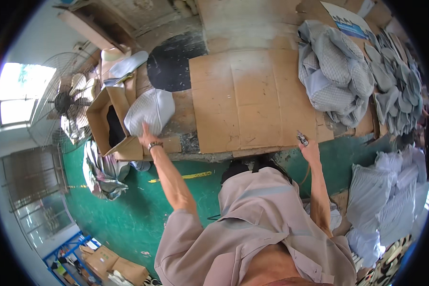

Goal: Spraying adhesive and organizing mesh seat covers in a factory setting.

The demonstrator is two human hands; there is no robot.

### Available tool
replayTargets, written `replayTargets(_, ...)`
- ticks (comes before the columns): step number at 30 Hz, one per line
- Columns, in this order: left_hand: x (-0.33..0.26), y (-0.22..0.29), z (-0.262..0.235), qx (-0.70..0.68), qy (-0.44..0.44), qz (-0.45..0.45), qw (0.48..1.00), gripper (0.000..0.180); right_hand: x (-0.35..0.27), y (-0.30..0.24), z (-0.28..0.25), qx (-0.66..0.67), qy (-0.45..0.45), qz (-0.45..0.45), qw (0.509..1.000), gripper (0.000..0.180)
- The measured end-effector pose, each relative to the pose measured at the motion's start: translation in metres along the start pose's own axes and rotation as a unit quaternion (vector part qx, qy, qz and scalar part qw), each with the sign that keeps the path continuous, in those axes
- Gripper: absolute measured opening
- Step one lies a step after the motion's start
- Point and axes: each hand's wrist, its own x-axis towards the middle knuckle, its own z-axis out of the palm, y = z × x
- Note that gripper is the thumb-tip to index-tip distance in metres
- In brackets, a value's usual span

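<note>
The fingers (146, 128) of the left hand (150, 140) are stretched out, a little parted, and rest on the near edge of a pale grey, rounded piece of quilted fabric (150, 110). From here I can't tell whether they pinch that edge or merely press on it. The piece lies at the left of the worktable, just beside an open brown cardboard box (99, 119) with something black inside, and near a flat black rounded patch (176, 59).

Over at the table's near edge, well apart from the other, the right hand (311, 150) is curled closed around a small silvery metal hand tool (302, 138), its tip jutting past the fist toward the table. A thin brownish hose (305, 176) hangs below that hand.

Between the two hands spreads a large creased sheet of brown cardboard (252, 95). Past its right side sits a bulky heap of grey quilted fabric (338, 71), with a pile of flat grey sole-shaped pieces (400, 90) next to it. A round wire-caged fan (64, 102) stands left of the box.
</note>
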Motion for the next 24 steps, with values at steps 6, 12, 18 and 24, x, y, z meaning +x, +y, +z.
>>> replayTargets(6,-0.022,-0.06,-0.072,0.558,0.22,0.175,0.781,0.095,-0.028,-0.036,0.001,0.008,-0.016,-0.019,1.0,0.042)
replayTargets(12,-0.027,-0.025,-0.091,0.549,-0.088,0.461,0.691,0.059,-0.006,-0.116,-0.007,0.023,-0.028,-0.051,0.998,0.042)
replayTargets(18,-0.028,-0.027,-0.097,0.449,-0.134,0.388,0.794,0.061,0.039,-0.159,0.012,0.0,0.026,-0.105,0.994,0.047)
replayTargets(24,-0.067,-0.02,-0.094,0.486,-0.104,0.419,0.76,0.062,0.057,-0.161,0.057,-0.026,0.069,-0.169,0.983,0.054)
